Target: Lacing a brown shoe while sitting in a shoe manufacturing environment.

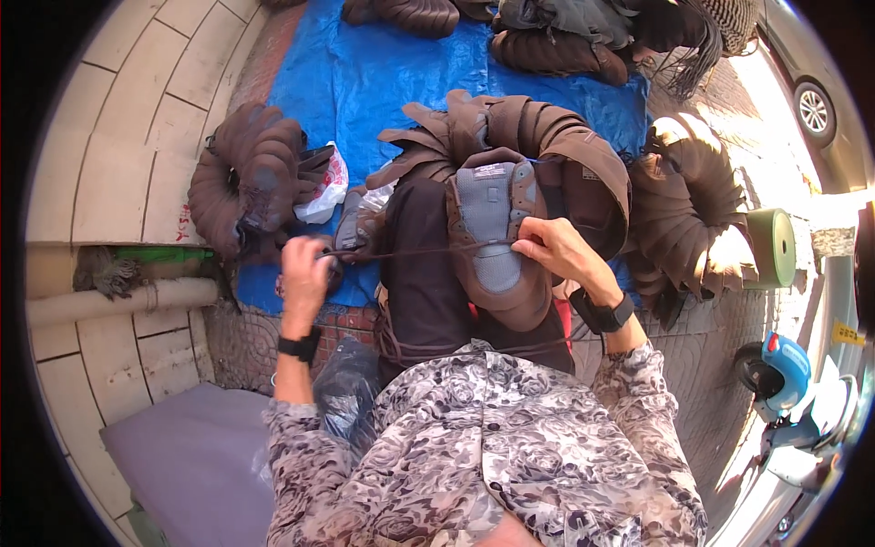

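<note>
A brown shoe upper [474, 264] with a grey tongue lies across my lap, its toe end toward me. A dark shoelace [410, 253] runs taut over it, from the eyelet edge out to the left. My left hand [303, 273] is closed on the lace's far-left stretch, well away from the upper; its fingers are a little blurred. At the upper's right eyelet row, my right hand [561, 251] pinches the lace between thumb and fingers. A curved string of nested brown uppers [538, 118] adjoins this one, arching behind it and down its right side.
Rings of stacked uppers stand at left [241, 173] and right [688, 201], around a blue tarp [355, 82]. A person [674, 36] sits at the far right. Nearby are a white plastic bag [328, 187], a green roll [772, 248], a blue scooter [788, 374] and a parked car [811, 73].
</note>
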The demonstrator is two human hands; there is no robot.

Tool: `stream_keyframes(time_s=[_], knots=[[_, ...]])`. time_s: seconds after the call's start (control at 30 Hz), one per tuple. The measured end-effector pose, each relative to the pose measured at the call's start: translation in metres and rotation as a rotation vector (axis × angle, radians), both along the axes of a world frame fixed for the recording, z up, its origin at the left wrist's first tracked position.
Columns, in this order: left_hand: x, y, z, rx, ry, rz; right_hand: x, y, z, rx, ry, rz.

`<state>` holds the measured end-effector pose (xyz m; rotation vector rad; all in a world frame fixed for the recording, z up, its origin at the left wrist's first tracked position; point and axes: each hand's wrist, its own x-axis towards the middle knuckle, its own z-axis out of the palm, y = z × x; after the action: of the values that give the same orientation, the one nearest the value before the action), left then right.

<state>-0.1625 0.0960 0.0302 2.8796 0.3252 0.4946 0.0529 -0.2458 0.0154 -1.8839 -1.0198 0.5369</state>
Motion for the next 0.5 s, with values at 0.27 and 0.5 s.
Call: stream_keyframes(time_s=[0.27, 0.5], knots=[[0.095, -0.128, 0.005, -0.612, 0.147, -0.211, 0.022, -0.044, 0.02, -0.164, 0.296, 0.043], [0.012, -0.022, 0.033, -0.812, 0.284, 0.064, 0.055, -0.19, 0.064, -0.515, 0.461, -0.171]])
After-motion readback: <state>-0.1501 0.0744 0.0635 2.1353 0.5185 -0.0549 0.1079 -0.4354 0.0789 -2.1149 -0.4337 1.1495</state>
